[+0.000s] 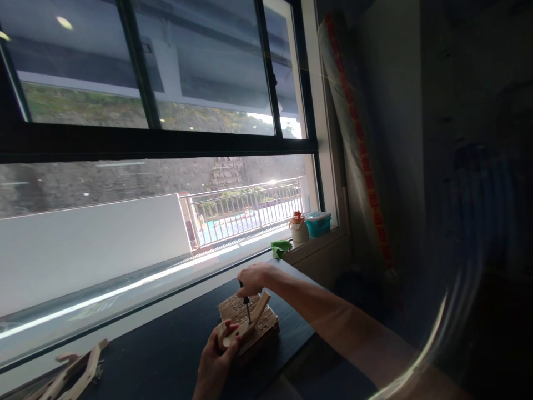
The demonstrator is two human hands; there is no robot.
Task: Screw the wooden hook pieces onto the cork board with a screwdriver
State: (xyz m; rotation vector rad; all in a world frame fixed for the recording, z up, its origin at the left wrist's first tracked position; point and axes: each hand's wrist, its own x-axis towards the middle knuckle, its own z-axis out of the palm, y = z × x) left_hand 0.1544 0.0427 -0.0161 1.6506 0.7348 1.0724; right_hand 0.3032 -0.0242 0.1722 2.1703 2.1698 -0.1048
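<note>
My right hand point(255, 279) is closed around the handle of a screwdriver point(247, 303), which stands nearly upright. Its tip meets a pale wooden piece point(259, 312) with a curved end and dark holes. The fingers of my left hand point(219, 347) wrap around the lower, rounded end of that wooden piece. Beneath it lies a brown block point(230, 304) with a rough, ridged top, resting on the dark table. Whether a screw sits under the tip is too small to tell.
More wooden parts point(85, 369) lie at the table's left, with small dark screw-like pieces beside them. A green cloth point(281, 248), a pale bottle point(298, 230) and a teal box point(318, 224) sit by the window. A long wrapped roll point(358, 133) leans on the right.
</note>
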